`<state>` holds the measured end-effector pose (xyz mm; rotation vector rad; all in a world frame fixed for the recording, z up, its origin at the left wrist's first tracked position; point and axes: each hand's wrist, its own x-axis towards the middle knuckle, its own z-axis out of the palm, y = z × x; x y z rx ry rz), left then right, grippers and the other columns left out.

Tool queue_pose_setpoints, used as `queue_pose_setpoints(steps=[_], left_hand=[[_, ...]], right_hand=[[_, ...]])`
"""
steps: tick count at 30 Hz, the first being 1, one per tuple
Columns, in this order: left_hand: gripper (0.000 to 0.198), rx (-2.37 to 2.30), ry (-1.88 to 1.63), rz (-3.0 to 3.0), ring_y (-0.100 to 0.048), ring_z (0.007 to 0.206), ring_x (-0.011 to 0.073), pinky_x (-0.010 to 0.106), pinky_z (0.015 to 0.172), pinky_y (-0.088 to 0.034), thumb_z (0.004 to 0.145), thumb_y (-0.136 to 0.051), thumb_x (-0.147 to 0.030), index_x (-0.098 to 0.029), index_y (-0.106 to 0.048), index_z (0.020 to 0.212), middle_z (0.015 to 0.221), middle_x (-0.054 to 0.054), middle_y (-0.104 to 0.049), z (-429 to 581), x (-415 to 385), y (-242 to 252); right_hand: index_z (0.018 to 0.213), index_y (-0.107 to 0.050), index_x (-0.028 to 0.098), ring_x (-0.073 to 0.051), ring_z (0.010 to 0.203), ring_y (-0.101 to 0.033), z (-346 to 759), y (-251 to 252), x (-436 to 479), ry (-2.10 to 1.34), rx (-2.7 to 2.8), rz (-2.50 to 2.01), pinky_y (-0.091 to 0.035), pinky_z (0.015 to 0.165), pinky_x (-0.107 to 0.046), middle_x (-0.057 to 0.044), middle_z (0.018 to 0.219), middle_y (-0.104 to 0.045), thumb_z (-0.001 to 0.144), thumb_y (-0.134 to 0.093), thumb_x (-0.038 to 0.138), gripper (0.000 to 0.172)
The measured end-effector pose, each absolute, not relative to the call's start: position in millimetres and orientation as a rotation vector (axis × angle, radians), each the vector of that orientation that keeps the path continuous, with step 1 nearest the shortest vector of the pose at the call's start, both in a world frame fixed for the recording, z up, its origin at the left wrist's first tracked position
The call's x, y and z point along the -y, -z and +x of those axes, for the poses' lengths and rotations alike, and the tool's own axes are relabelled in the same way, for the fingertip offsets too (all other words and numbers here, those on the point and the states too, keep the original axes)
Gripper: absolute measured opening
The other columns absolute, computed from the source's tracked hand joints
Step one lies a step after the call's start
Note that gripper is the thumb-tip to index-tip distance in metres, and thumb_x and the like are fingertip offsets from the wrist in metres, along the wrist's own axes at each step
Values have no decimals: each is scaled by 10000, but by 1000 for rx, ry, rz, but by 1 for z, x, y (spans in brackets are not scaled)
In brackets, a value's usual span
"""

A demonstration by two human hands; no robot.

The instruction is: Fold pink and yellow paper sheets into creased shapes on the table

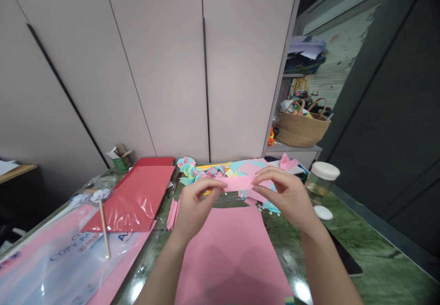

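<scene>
Between my two hands a pink paper strip is held up level, above the table. My left hand pinches its left end between thumb and fingers. Its right end is pinched by my right hand. Beneath them a large pink paper sheet lies flat. Left of my left wrist stand folded pink paper pieces. Behind the strip are several pink, blue and yellow paper flowers, along with blue and pink paper scraps.
A red plastic-covered folder and a clear copy paper bag with a wooden stick lie at left. On the right stand a lidded jar, a white round lid and a dark flat object. A woven basket sits behind.
</scene>
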<state>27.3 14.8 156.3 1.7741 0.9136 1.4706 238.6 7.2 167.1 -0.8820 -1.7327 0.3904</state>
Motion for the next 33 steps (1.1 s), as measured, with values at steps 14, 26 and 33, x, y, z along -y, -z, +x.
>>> queue_pose_setpoints(steps=[14, 26, 33], left_hand=[[108, -874, -1533, 2011, -639, 805, 136, 263, 756, -489, 746, -689, -182, -262, -707, 817, 825, -11, -713, 24, -8, -159], [65, -809, -1641, 1925, -587, 730, 135, 260, 678, -453, 780, -645, -157, -210, -680, 769, 744, 6, -670, 24, -4, -159], [75, -806, -1717, 1823, -568, 716, 139, 254, 675, -447, 785, -628, -164, -186, -632, 713, 703, 6, -620, 31, 2, -160]], right_hand=[[778, -594, 224, -160, 804, -535, 231, -169, 3, -389, 1686, -748, -411, 728, -310, -11, 796, -570, 807, -602, 159, 71], [818, -592, 208, -169, 793, -534, 223, -165, 3, -105, 1740, -589, -414, 707, -336, -21, 793, -578, 758, -586, 49, 170], [828, -585, 207, -165, 801, -528, 220, -164, 5, -124, 1756, -596, -419, 712, -332, -20, 800, -569, 770, -581, 60, 159]])
